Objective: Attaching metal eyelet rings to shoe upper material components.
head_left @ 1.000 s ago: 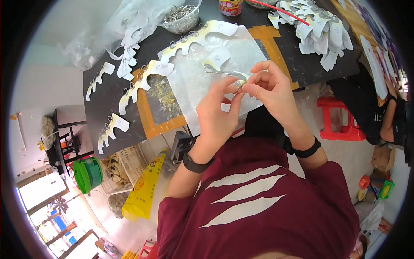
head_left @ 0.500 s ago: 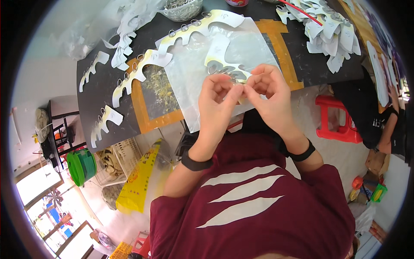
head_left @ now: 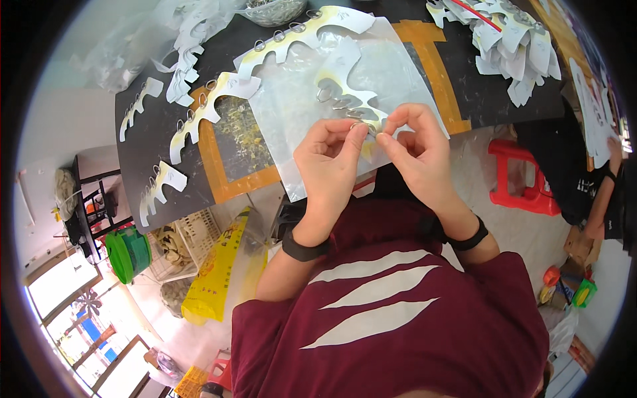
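A white, yellow-edged scalloped strip point(head_left: 340, 61) with metal rings through its holes lies on the clear plastic sheet point(head_left: 285, 126) in front of me. My left hand point(head_left: 332, 154) pinches a metal ring point(head_left: 360, 125) at the strip's near end between thumb and forefinger. On the other side of that end, my right hand point(head_left: 419, 149) has its thumb and forefinger closed on the strip's edge. The fingertips partly hide this end. Several rings point(head_left: 340, 104) sit along the strip just beyond my left fingers.
More ringed strips point(head_left: 215, 99) lie across the black table point(head_left: 162, 192) to the left and beyond. A bowl of rings point(head_left: 273, 12) stands at the back. White strips point(head_left: 514, 50) are heaped at the far right, near a red stool point(head_left: 521, 179). Another person's arm point(head_left: 605, 189) shows at right.
My hands have drawn slightly apart, the left one shifting left. More of the strip's near end and the ring there now shows between my fingers.
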A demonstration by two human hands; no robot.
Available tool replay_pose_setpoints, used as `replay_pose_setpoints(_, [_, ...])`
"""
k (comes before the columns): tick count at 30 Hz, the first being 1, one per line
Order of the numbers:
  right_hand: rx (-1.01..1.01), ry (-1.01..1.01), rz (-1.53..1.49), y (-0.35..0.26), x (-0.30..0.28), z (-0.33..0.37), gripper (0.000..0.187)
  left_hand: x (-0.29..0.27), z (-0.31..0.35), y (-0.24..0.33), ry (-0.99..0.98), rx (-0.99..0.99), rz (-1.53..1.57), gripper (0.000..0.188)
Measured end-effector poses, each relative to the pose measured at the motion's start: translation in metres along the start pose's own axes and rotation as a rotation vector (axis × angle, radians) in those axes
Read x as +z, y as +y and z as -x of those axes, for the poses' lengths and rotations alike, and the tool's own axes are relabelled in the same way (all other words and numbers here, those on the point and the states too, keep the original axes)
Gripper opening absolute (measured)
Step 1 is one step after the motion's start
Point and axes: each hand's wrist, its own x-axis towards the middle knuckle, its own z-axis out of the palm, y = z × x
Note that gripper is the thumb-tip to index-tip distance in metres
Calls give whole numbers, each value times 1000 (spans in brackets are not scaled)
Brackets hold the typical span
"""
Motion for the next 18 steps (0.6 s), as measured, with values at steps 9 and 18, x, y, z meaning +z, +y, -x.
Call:
replay_pose_setpoints(9, [58,-175,161,-26,-12,-11,35,-3,2,4,-77,141,-141,10])
replay_pose_setpoints(18, [20,-185,142,-32,-18,-7,35,-9,2,15,-183,2,-67,8])
